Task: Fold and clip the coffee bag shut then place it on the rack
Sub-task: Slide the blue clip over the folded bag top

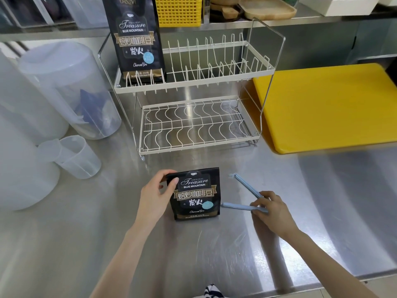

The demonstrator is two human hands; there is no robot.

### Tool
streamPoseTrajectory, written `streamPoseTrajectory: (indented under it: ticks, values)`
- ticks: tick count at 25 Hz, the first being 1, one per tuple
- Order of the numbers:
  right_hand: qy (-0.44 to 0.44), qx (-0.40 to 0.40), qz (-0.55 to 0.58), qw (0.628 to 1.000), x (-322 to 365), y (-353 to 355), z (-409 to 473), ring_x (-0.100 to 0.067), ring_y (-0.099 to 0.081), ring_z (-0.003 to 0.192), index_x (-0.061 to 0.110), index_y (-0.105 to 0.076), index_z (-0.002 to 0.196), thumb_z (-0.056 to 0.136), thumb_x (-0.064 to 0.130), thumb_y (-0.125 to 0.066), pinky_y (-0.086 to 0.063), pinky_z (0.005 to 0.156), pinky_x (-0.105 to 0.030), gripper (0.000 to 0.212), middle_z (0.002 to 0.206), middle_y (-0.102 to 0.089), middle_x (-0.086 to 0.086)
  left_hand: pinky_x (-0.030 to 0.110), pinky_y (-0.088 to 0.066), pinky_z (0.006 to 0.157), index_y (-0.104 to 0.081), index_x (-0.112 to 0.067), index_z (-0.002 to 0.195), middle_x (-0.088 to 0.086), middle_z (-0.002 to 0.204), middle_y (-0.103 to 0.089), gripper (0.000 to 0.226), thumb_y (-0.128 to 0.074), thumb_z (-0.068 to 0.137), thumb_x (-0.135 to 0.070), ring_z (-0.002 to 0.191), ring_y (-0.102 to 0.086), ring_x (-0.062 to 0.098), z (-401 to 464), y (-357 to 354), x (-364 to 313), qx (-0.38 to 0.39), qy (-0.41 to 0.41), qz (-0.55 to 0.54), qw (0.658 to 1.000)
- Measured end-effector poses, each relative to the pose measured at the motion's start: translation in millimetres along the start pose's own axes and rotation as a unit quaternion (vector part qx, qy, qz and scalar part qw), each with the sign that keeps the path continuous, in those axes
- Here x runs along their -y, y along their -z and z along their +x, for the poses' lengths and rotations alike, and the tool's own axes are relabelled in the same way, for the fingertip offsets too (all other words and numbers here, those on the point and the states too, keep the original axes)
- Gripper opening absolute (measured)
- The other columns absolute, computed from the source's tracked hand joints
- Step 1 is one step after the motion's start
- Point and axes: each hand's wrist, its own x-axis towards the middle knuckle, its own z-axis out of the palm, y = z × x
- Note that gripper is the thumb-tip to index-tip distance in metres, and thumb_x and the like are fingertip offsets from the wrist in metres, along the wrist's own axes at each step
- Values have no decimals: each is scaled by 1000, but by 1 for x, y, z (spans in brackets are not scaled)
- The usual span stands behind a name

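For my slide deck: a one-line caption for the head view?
Left hand steadies folded coffee bag; right hand holds open blue clip.

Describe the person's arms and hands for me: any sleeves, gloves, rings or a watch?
Both forearms are bare as far as the view shows, with no sleeves in sight. The left hand and right hand have no gloves, and no rings, watch or bracelet show. The nails look short and plain. A bit of striped dark-and-white fabric shows at the bottom edge.

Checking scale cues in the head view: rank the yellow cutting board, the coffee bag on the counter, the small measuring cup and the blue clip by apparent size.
1. Yellow cutting board
2. Coffee bag
3. Small measuring cup, close to the bag, so unsure
4. Blue clip
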Motion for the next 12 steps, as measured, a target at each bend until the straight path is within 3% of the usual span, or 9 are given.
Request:
streamPoseTrajectory:
  ticks: [5,9,12]
  values:
    - [-33,-9,160,986,5,6,2,-16,-53,89,17,-65,82,77,9,-64,-34,77,-11,10,112,-54,-4,7,-37,72,-49,-50,78,-31,87,-58,26,-56,84,-25,85,-54,-8,0,-1,3,0,1,-1,1000]
    - [-50,-39,271,960,21,18,6,-14,-53,94,21,-62,81,78,9,-63,-37,77,-16,13,111,-55,2,18,-41,78,-48,-43,85,-12,97,-62,26,-58,83,-20,87,-57,-3,1,-6,12,-5,26,-67,997]
    - [-34,-31,323,945,34,31,10,-12,-53,94,20,-62,84,80,11,-62,-41,71,-4,10,109,-55,5,25,-42,80,-48,-42,85,-1,104,-62,26,-59,82,-18,78,-58,-7,2,-6,19,-6,43,-96,994]
